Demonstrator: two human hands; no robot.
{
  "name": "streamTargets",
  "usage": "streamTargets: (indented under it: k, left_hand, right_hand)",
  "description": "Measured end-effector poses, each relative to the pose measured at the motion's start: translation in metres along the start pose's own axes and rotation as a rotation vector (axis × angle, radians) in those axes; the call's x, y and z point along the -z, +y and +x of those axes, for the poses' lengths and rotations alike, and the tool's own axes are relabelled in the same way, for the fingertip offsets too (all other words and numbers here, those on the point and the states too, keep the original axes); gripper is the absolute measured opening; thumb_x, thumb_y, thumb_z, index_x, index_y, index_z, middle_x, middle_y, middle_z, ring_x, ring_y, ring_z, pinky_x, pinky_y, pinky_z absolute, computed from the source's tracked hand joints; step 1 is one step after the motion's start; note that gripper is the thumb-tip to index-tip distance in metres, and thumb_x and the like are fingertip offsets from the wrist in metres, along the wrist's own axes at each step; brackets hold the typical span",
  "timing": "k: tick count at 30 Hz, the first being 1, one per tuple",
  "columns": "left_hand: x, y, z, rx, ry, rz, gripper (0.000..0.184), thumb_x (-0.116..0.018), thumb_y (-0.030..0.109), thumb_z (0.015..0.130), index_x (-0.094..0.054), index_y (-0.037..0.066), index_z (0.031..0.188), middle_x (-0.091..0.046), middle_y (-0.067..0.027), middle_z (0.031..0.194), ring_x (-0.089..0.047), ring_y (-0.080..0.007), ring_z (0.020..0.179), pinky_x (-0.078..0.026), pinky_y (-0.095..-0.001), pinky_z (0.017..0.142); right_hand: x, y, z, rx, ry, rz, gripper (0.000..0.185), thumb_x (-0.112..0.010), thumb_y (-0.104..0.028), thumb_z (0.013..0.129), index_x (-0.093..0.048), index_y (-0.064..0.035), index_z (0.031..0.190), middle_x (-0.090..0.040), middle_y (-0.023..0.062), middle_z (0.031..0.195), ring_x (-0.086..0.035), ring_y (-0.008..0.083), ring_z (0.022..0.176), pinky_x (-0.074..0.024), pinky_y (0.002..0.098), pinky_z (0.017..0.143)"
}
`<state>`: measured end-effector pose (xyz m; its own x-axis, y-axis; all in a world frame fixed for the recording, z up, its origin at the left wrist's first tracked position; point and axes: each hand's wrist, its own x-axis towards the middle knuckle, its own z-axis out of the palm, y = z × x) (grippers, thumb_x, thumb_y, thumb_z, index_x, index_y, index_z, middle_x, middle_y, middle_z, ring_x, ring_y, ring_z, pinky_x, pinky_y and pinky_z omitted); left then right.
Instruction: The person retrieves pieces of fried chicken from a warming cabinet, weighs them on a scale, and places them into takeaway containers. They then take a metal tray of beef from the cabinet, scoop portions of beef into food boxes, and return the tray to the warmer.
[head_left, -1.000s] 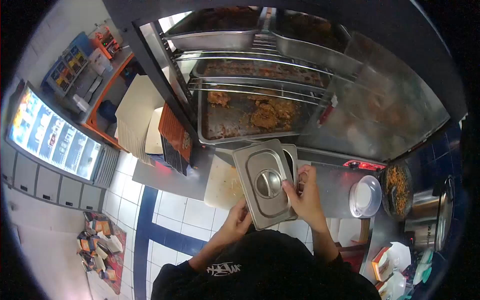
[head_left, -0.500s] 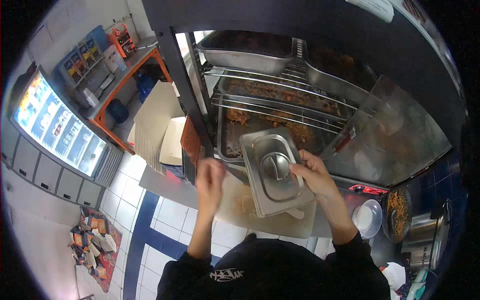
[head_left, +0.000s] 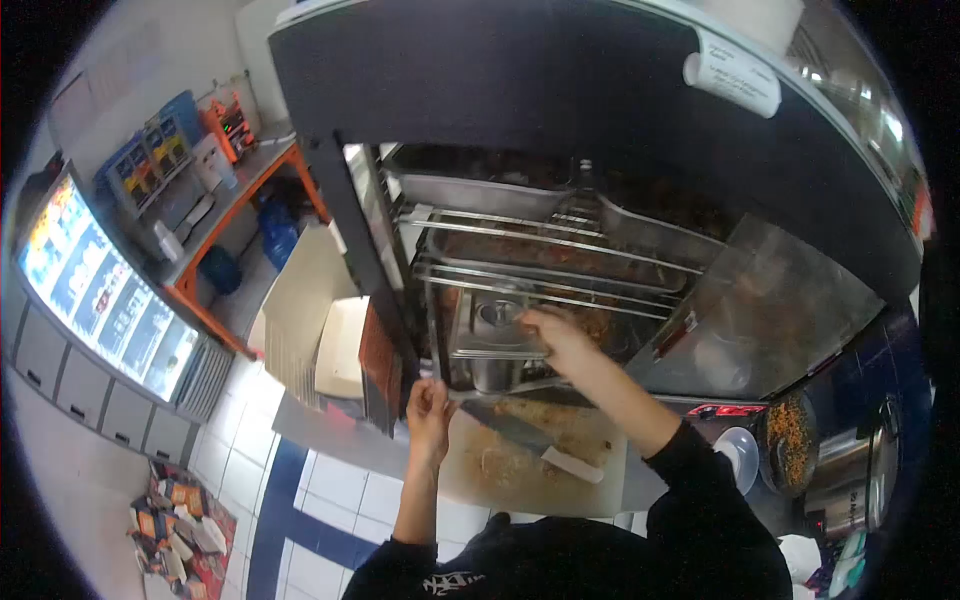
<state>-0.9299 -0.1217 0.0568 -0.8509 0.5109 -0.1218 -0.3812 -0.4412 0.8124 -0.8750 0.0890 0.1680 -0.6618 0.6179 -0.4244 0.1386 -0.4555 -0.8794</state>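
Observation:
My right hand reaches into the heated cabinet, its fingers closed at the handle of a steel pan lid. The lid lies flat over a small steel food pan on the cabinet's lowest level; motion blurs it slightly. My left hand is closed, fingers curled together, near the cabinet's lower left corner; whatever may be inside it is hidden. Below the cabinet opening, a knife with a white handle lies on a stained cutting board.
Wire racks hold large trays of food above the pan. A clear door hangs open on the right. Stacked cardboard boxes stand left. A white bowl, a food pan and a steel pot stand right.
My right hand has carried the lid away from me, from above the board onto the pan in the cabinet. My left hand has moved slightly lower. The view has tilted up.

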Motion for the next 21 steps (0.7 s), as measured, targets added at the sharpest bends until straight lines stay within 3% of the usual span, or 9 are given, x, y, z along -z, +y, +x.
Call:
streamTargets:
  k: [2,4,7,8,11,13,15,19,21]
  left_hand:
    - [-0.011,0.002,-0.01,0.009,-0.008,-0.025,0.014,-0.056,0.013,0.091,-0.049,0.011,0.103,-0.049,0.0025,0.09,-0.053,-0.0095,0.083,-0.05,-0.0303,0.076]
    - [-0.033,0.014,-0.028,0.173,0.053,-0.274,0.037,-0.056,0.016,0.091,-0.038,0.009,0.122,-0.046,-0.0066,0.106,-0.054,-0.026,0.102,-0.049,-0.0427,0.088]
    - [-0.058,0.028,-0.034,0.103,-0.077,-0.36,0.044,-0.058,0.025,0.089,-0.038,0.003,0.121,-0.042,-0.0155,0.111,-0.047,-0.0389,0.112,-0.045,-0.0487,0.097]
    - [-0.057,0.021,-0.025,0.137,-0.089,-0.432,0.056,-0.059,0.03,0.087,-0.032,0.003,0.128,-0.029,-0.0202,0.122,-0.041,-0.0401,0.116,-0.042,-0.0485,0.1]
    - [-0.081,0.017,-0.002,0.178,0.06,-0.503,0.062,-0.058,0.03,0.088,-0.023,0.004,0.133,-0.028,-0.0187,0.121,-0.04,-0.0416,0.115,-0.041,-0.0483,0.1]
    - [-0.08,0.0,0.025,0.161,-0.047,-0.471,0.072,-0.058,0.032,0.088,-0.012,0.005,0.137,-0.024,-0.0204,0.127,-0.041,-0.04,0.114,-0.043,-0.0462,0.098]
    - [-0.083,-0.008,0.048,0.163,-0.092,-0.511,0.083,-0.06,0.029,0.087,-0.003,0.016,0.144,-0.019,-0.0204,0.138,-0.028,-0.0366,0.128,-0.03,-0.0469,0.106]
    - [-0.127,0.037,0.01,0.058,-0.153,-0.113,0.078,-0.057,0.029,0.089,-0.005,0.015,0.145,-0.016,-0.0195,0.144,-0.024,-0.0316,0.134,-0.028,-0.0418,0.107]
    - [-0.162,0.07,-0.024,-0.513,-0.249,0.177,0.06,-0.056,0.013,0.088,-0.024,0.009,0.138,-0.026,-0.018,0.142,-0.034,-0.0274,0.129,-0.034,-0.0403,0.102]
  right_hand:
    - [-0.012,0.018,0.012,0.209,0.165,-0.052,0.018,-0.064,-0.013,0.082,-0.057,-0.0009,0.093,-0.056,0.0039,0.077,-0.052,0.0123,0.067,-0.0415,0.0284,0.059]
    - [-0.004,0.057,0.058,0.571,0.203,-0.219,0.037,-0.063,-0.025,0.086,-0.05,0.0029,0.107,-0.056,0.0106,0.097,-0.054,0.018,0.078,-0.0455,0.0338,0.071]
    - [0.002,0.041,0.05,0.345,0.207,-0.258,0.044,-0.059,-0.03,0.09,-0.043,0.0007,0.116,-0.054,0.0127,0.104,-0.056,0.0205,0.079,-0.0483,0.0336,0.071]
    - [-0.005,0.012,0.003,0.082,0.004,-0.025,0.047,-0.055,-0.035,0.091,-0.04,-0.0027,0.121,-0.054,0.0124,0.104,-0.058,0.0211,0.082,-0.0502,0.0317,0.067]
    - [0.03,0.012,-0.05,0.187,-0.269,-0.309,0.046,-0.06,-0.032,0.088,-0.042,-0.0054,0.12,-0.051,0.0141,0.108,-0.06,0.022,0.081,-0.0485,0.0257,0.058]
    - [0.052,0.005,-0.104,0.722,0.064,-0.739,0.044,-0.063,-0.024,0.085,-0.042,-0.0025,0.117,-0.05,0.014,0.103,-0.057,0.0238,0.083,-0.0477,0.0306,0.069]
    - [0.085,0.013,-0.118,1.166,0.747,-0.897,0.048,-0.064,-0.016,0.082,-0.039,0.0028,0.118,-0.046,0.0171,0.106,-0.051,0.0277,0.095,-0.0434,0.0339,0.079]
    - [0.105,0.022,-0.107,1.092,0.932,-0.712,0.049,-0.063,-0.013,0.081,-0.037,0.0086,0.117,-0.044,0.0194,0.106,-0.045,0.03,0.099,-0.0383,0.0371,0.085]
    - [0.081,0.023,-0.11,1.025,0.763,-0.683,0.051,-0.064,-0.013,0.08,-0.037,0.0092,0.117,-0.041,0.0208,0.105,-0.044,0.0312,0.094,-0.039,0.0377,0.083]
